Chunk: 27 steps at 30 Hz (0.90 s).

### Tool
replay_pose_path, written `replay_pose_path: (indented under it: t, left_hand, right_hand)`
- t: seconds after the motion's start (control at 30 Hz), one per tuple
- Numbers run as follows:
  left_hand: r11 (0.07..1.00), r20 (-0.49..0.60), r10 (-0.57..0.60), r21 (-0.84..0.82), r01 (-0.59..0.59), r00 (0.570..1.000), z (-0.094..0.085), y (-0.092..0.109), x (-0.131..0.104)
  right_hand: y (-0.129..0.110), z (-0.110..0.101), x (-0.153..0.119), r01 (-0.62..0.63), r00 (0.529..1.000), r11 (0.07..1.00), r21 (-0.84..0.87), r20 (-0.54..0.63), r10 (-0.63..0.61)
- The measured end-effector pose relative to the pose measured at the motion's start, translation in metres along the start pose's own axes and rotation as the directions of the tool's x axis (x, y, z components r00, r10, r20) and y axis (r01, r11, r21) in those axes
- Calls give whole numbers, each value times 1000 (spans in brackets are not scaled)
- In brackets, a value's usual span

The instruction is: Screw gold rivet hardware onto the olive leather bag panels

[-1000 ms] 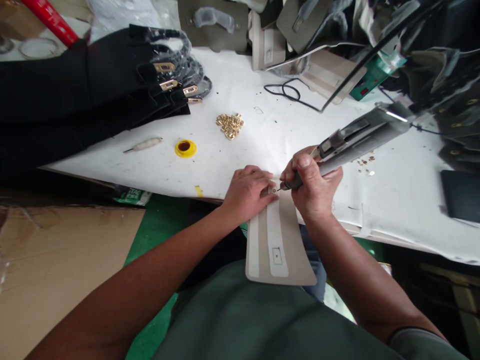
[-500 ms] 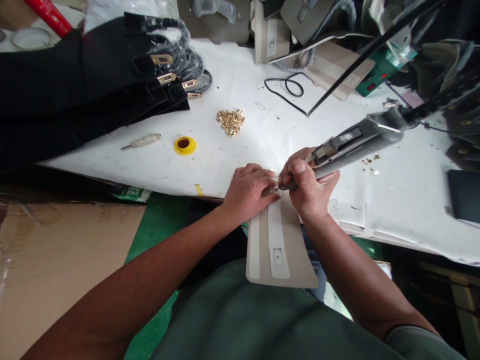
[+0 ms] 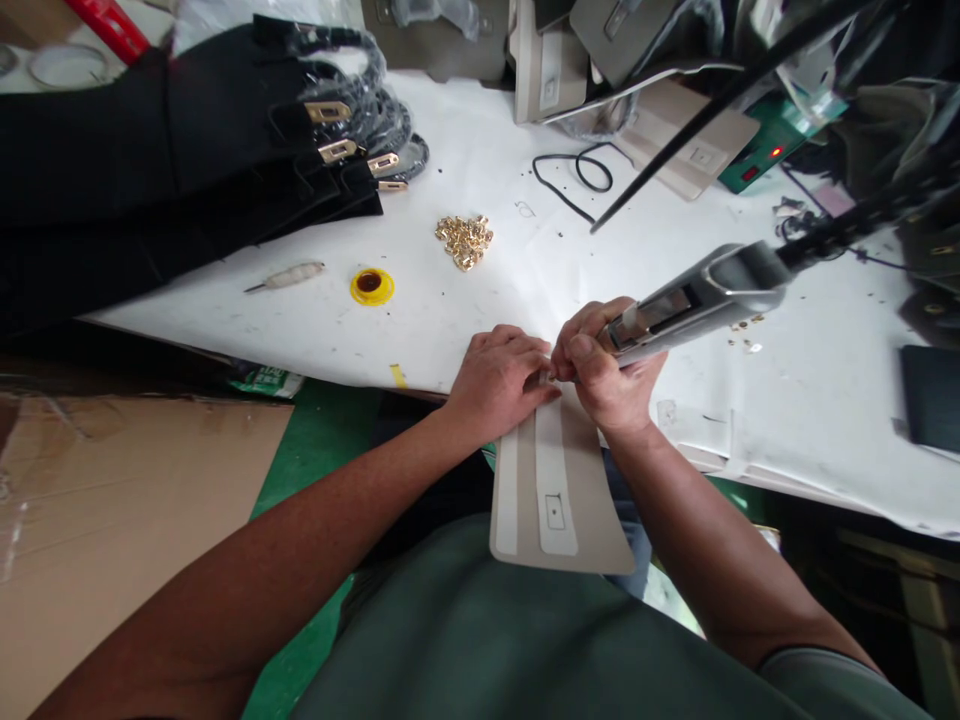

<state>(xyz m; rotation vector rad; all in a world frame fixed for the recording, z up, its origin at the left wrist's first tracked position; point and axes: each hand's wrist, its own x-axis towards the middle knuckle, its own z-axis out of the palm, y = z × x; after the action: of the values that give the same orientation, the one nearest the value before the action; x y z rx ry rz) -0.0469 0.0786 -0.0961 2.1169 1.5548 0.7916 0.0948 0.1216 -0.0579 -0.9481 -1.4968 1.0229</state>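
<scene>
A beige panel (image 3: 517, 500) with paler strips and a small marked rectangle lies over the front edge of the table, its near end towards my body. My left hand (image 3: 501, 385) is closed on the panel's far part, thumb and fingers curled near the driver's tip. In my right hand (image 3: 611, 372) is a grey electric screwdriver (image 3: 694, 300), gripped low, tilted up to the right. Its tip meets the work beside my left fingertips; what lies exactly under it is hidden by the fingers.
A pile of small gold fittings (image 3: 465, 241), a yellow-rimmed pot (image 3: 372, 287) and an awl-like tool (image 3: 286, 276) lie on the white table (image 3: 517, 280). Black pieces with gold clasps (image 3: 217, 130) fill the left. At back right stands a green box (image 3: 769, 150); a cardboard box (image 3: 135, 520) is below left.
The screwdriver and my right hand have shifted slightly left, and the tool's body has turned a little. The red light on the green box is brighter. My left hand keeps its place.
</scene>
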Motion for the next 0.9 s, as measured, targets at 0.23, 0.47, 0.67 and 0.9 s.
replay_pose_path:
  t: [0.23, 0.47, 0.67, 0.9]
  left_hand:
    - [1000, 0, -10, 0, 10, 1000, 1, 1, 1]
    - [1000, 17, -27, -13, 27, 999, 1, -1, -1]
    - [998, -32, -41, 39, 42, 999, -1, -3, -1]
    - [993, -46, 6, 115, -1, 999, -6, 1, 11]
  right_hand:
    - [5, -2, 2, -19, 999, 999, 37, 47, 17]
    - [4, -1, 0, -42, 998, 994, 97, 58, 36]
    - [-11, 12, 6, -162, 976, 982, 97, 164, 144]
    - [-7, 8, 13, -132, 983, 978, 162, 145, 109]
